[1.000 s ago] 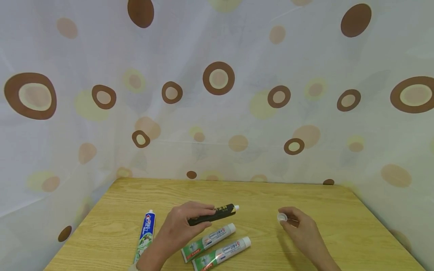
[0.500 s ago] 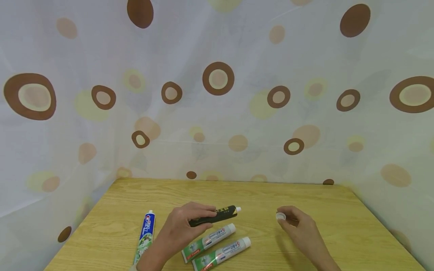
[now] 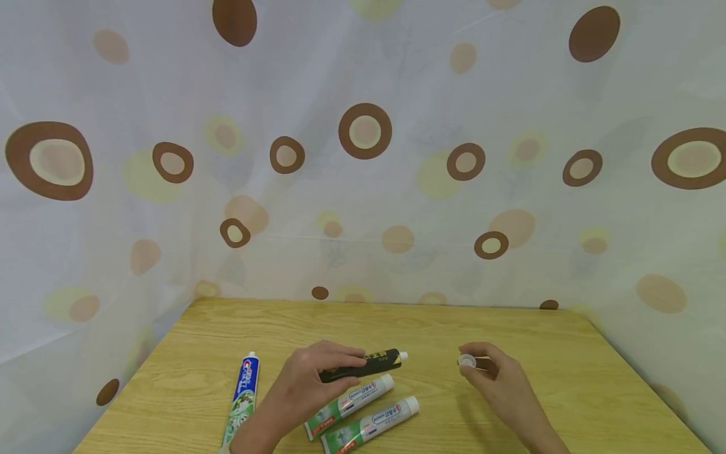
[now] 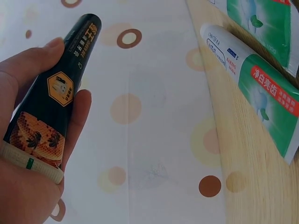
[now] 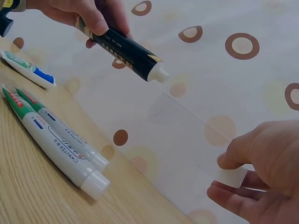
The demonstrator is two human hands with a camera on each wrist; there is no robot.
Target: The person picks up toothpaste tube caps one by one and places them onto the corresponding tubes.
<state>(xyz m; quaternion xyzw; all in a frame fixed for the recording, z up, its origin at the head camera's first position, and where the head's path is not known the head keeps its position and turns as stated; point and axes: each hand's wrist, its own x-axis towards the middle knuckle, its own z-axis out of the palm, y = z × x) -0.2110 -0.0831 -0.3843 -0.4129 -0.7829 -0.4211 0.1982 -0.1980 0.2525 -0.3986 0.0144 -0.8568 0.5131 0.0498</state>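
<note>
**Holding an uncapped black toothpaste tube (image 3: 387,361) on one side, pinching a white cap (image 3: 467,361) on the other**

Clamping that black tube in the left hand (image 3: 306,376) right now, with the fingers over one side and the thumb on the other, so definitely gripping it. Tucking the pale crimped tail in near the palm, and showing off gold lettering, a little tooth badge and a honeycomb-looking picture in the left wrist view. Holding the whole thing up in the air over the wooden table (image 3: 283,321), and pointing the bare white nozzle (image 3: 404,356) across toward the right hand (image 3: 505,381).

Pinching the white cap over there between thumb and fingers, also up off the table. Seemingly turning the hollow side out in the head view, but looking pretty tiny there, so not swearing to that. Showing a clear gap between nozzle and cap, with both hands well apart.

Also spotting two green-and-white baking soda toothpaste tubes (image 3: 377,422) lying on the table just beside each other, on the near side of the black tube, with white caps on and slanting off to the right. Noticing a blue-and-green Crest tube (image 3: 244,391) too, further left and close to the left forearm (image 3: 258,427), with its narrow white tip pointing away toward the back.

Facing a white curtain (image 3: 408,75) behind it all, printed with brown rings plus peach and yellow dots, and running round the back and both sides of the table.
</note>
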